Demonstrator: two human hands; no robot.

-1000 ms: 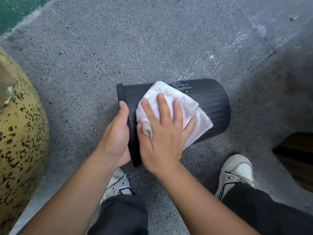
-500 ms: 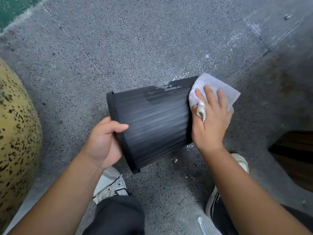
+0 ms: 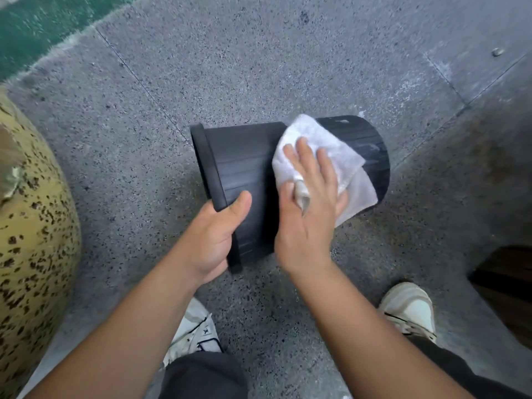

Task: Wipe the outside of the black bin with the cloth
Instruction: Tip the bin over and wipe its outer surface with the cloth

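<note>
A ribbed black bin (image 3: 244, 165) lies on its side on the speckled grey floor, its rim to the left and its base to the right. My left hand (image 3: 216, 237) grips the rim at its near end, thumb over the outer wall. My right hand (image 3: 309, 208) presses a white cloth (image 3: 331, 151) flat against the bin's side, fingers spread, a fold of the cloth pinched between thumb and forefinger. The cloth drapes over the bin's middle and hangs toward the base. The bin's inside is hidden.
A yellow rounded object with dark speckles (image 3: 31, 240) stands close on the left. My two white shoes (image 3: 195, 332) (image 3: 411, 309) rest on the floor below the bin. A dark wooden surface (image 3: 506, 289) lies at the right edge, green ground (image 3: 37, 24) at the top left.
My right hand has slid the cloth back from the bin's base end toward its middle. My left hand has shifted its grip on the rim, thumb now over the wall.
</note>
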